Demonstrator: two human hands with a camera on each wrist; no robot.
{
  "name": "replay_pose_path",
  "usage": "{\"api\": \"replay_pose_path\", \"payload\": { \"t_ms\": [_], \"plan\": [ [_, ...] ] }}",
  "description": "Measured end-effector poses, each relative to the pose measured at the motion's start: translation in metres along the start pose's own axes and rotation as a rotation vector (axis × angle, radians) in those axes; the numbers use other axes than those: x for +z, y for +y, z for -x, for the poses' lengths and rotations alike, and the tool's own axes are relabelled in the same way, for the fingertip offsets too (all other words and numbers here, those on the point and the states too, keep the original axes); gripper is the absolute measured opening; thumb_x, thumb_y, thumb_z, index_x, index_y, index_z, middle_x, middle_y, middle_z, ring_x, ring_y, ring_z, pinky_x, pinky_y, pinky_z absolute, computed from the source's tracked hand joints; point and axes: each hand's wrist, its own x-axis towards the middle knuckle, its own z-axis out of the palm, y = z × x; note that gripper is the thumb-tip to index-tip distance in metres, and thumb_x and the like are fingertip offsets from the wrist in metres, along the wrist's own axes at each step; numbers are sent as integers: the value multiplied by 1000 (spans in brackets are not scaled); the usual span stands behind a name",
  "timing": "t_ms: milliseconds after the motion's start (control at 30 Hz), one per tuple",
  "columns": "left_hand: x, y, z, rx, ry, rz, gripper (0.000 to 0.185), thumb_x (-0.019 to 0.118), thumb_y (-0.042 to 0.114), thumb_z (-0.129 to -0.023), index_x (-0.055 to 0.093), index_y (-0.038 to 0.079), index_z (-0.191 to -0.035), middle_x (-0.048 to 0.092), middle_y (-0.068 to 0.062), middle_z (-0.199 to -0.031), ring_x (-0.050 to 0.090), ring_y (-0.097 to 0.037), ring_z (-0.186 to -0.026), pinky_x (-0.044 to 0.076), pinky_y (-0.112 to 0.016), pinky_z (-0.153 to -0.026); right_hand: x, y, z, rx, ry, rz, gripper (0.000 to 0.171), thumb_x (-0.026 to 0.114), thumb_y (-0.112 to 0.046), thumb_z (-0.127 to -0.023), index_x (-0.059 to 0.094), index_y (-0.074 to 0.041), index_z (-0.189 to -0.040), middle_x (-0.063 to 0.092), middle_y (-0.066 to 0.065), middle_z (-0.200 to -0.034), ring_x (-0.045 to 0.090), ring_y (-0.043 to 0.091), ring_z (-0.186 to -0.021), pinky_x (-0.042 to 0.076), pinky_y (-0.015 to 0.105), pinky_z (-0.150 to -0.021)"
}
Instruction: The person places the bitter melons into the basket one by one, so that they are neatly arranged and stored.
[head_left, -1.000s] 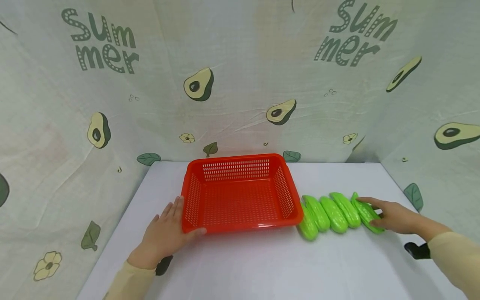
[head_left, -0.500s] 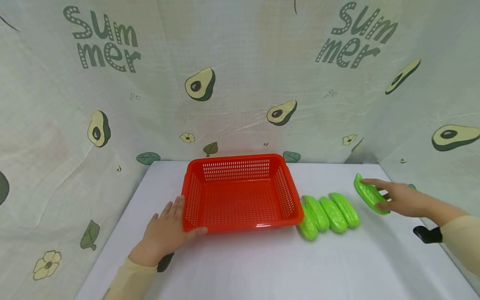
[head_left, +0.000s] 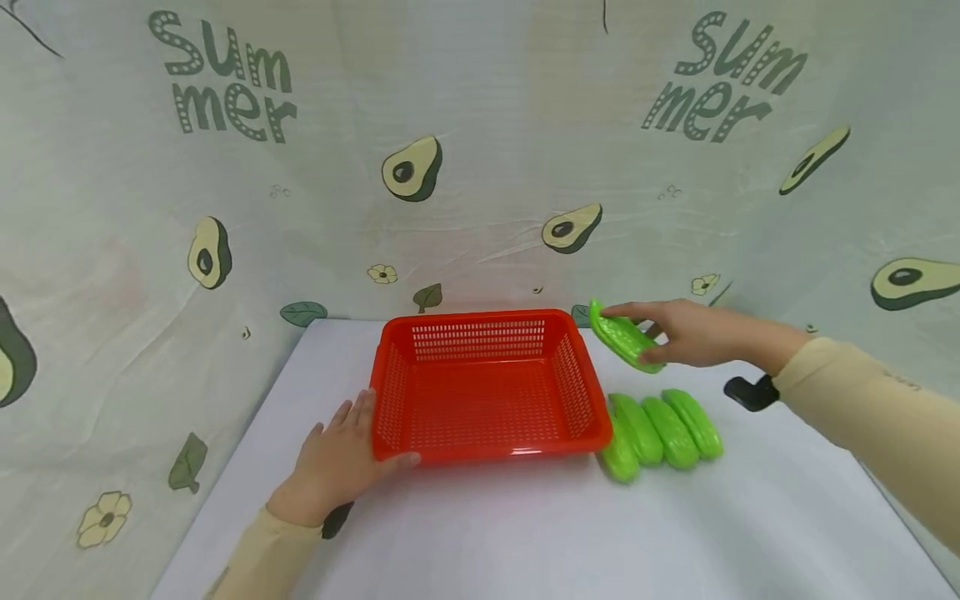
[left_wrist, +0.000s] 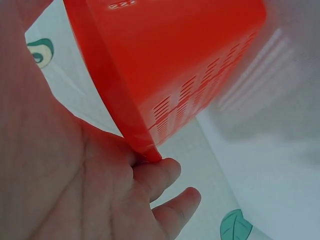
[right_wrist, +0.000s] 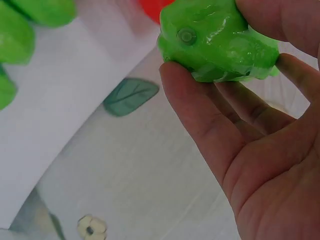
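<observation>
My right hand point(head_left: 693, 333) holds a glossy green bitter melon point(head_left: 624, 337), apparently plastic, in the air beyond the basket's right side. In the right wrist view its bumpy end point(right_wrist: 210, 42) shows between thumb and fingertips. A red plastic basket point(head_left: 495, 452) with slotted walls stands at the middle of the table, nothing lying inside. With fairly straight fingers, my left hand point(head_left: 333, 460) rests against its front left corner, the thumb along the front rim. The left wrist view shows the rim point(left_wrist: 107, 85) touching that hand from close up.
Several more green bitter melons point(head_left: 675, 433) lie side by side on the white table point(head_left: 525, 533), right of the basket. The leftmost is partly under the basket's rim. A pale printed cloth point(head_left: 480, 167) hangs behind and at both sides.
My right hand has picked up the rightmost bitter melon from the row, raised it and carried it left toward the basket. The left hand and basket have stayed in place.
</observation>
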Motion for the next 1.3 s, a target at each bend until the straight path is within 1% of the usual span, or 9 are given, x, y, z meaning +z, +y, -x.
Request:
{"api": "replay_pose_path", "payload": {
  "t_ms": [200,300,367,500,633,767,900,1033,1300],
  "plan": [
    [2,-1,-1,5,13,-5,120,57,81,-77,29,-8,-151,36,-27,-153,36,-51,-136,36,-73,-97,28,-51,-71,-83,-124,4,76,74,-14,-90,38,-31,-155,52,8,-140,60,28,-113,56,34,-79],
    [1,-1,-1,5,26,-7,119,60,79,-77,30,-8,-151,37,-26,-153,37,-51,-135,37,-73,-96,49,-77,-107,-91,-181,-11,76,75,-14,-89,40,-32,-154,54,5,-134,56,25,-111,54,32,-79],
    [1,-1,-1,2,27,-12,118,61,78,-77,30,-8,-151,37,-26,-153,37,-50,-135,38,-72,-96,64,-91,-128,-89,-214,-33,74,75,-14,-90,41,-33,-153,52,3,-133,52,25,-115,55,31,-80],
    [-2,1,-1,7,35,-18,115,62,77,-79,32,-9,-150,38,-27,-152,39,-50,-134,39,-72,-96,92,-111,-164,-129,-260,-36,71,74,-14,-91,43,-30,-152,51,3,-130,47,26,-118,53,29,-80],
    [-2,2,0,12,43,-29,115,59,78,-80,32,-10,-150,38,-27,-152,39,-49,-135,39,-71,-97,117,-121,-192,-130,-278,-71,70,74,-14,-90,44,-27,-152,50,4,-127,47,22,-113,52,27,-78],
    [1,-1,-2,8,41,-39,119,54,82,-79,30,-9,-151,37,-26,-153,37,-49,-136,37,-71,-98,135,-124,-210,-102,-255,-112,69,76,-16,-89,46,-26,-151,51,4,-121,47,21,-108,50,27,-79],
    [2,-1,-3,7,41,-43,120,53,83,-78,29,-9,-151,37,-26,-153,36,-48,-137,36,-71,-99,147,-126,-219,-78,-246,-148,68,76,-18,-90,46,-24,-151,52,2,-121,47,20,-109,49,28,-84],
    [1,0,-3,-5,34,-35,120,56,82,-78,29,-9,-152,36,-26,-153,36,-49,-137,35,-72,-99,154,-131,-225,-68,-251,-160,68,75,-20,-91,45,-23,-151,51,1,-124,47,20,-111,47,28,-89],
    [1,1,-4,-2,30,-41,120,56,81,-78,30,-9,-151,36,-27,-153,36,-49,-137,36,-71,-99,162,-139,-232,-79,-238,-183,69,76,-27,-90,45,-22,-151,54,1,-118,51,18,-108,47,28,-89]
  ]
}}
